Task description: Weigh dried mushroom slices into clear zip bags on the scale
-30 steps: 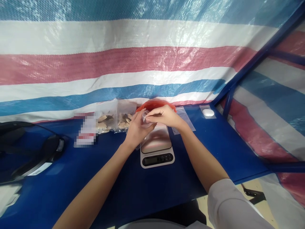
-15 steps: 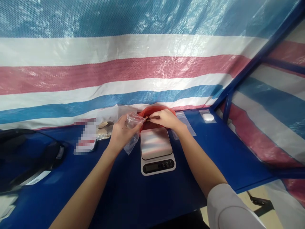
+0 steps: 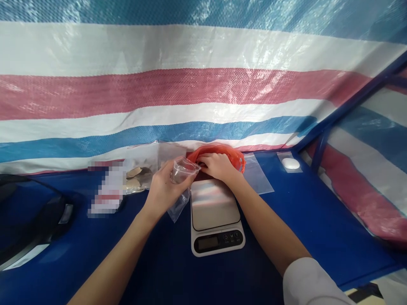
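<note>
My left hand [image 3: 165, 185] is closed on a clear plastic bag [image 3: 179, 203], thumb and fingers around its mouth, which gapes toward the right. Just behind the kitchen scale, my right hand [image 3: 218, 166] reaches into a red plastic bag [image 3: 233, 156]. Its fingers are curled together, and the tips are hidden inside, so what they grip cannot be made out. The kitchen scale [image 3: 216, 207], white with a shiny metal plate, lies between my forearms. Nothing rests on its plate, and its display is dark.
To the left lies a clear bag with tan, flat pieces [image 3: 135, 180], beside a blurred-out packet [image 3: 106, 192]. A black headset-like object [image 3: 41, 228] is at the far left. Flat clear bags [image 3: 259, 176] and a white oval item [image 3: 290, 164] lie right. Striped sheeting [image 3: 190, 87] rises behind the blue table [image 3: 305, 212].
My right hand has left the mouth of the clear bag, where it pinched something small, and dipped into the red bag. My left hand keeps the clear bag. The camera view has shifted slightly.
</note>
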The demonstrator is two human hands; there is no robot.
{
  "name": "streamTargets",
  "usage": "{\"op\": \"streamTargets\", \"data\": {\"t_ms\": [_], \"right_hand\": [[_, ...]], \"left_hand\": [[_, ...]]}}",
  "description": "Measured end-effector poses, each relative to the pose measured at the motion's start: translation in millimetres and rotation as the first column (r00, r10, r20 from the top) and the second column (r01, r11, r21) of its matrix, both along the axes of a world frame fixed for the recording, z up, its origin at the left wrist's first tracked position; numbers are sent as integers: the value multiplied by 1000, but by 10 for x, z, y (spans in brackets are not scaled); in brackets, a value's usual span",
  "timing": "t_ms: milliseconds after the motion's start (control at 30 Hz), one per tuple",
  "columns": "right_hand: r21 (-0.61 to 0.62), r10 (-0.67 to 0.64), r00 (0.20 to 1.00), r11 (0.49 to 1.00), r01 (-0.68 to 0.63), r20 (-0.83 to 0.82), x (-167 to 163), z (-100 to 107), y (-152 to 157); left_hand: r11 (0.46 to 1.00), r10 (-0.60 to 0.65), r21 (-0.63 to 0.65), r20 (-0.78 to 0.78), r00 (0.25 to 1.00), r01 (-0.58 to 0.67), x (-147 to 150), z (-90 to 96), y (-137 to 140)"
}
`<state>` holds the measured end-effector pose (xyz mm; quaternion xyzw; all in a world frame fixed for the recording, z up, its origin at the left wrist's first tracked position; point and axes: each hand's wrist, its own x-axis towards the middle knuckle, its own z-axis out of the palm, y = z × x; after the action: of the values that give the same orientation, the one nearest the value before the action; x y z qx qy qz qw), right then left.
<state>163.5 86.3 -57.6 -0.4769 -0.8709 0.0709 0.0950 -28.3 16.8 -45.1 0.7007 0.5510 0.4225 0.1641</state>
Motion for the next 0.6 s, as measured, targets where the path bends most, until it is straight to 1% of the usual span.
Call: {"op": "streamTargets", "data": {"t_ms": [233,400,500,533,600], "right_hand": [[-18,-33,999,999,32,-44,-5,-46,6],[-72,-14,975,997,-2,-220,131,-54,51],[-112,-10,934,993,-32,-358,232,36,43],[-132,-6,908,990,-55,-419,262,87,27],[-199,-4,827,971,-130,-562,311,211,-25]], "left_hand": [[1000,9,-14,11,1000,-9,-5,-12,8],[1000,-18,5,18,1000,18,9,-26,0],[999,-48,-1,24,999,48,24,-46,-8],[998,-64,-8,23,998,64,27,-54,-11],[995,-95,-20,16,995,96,32,-71,-14]]}}
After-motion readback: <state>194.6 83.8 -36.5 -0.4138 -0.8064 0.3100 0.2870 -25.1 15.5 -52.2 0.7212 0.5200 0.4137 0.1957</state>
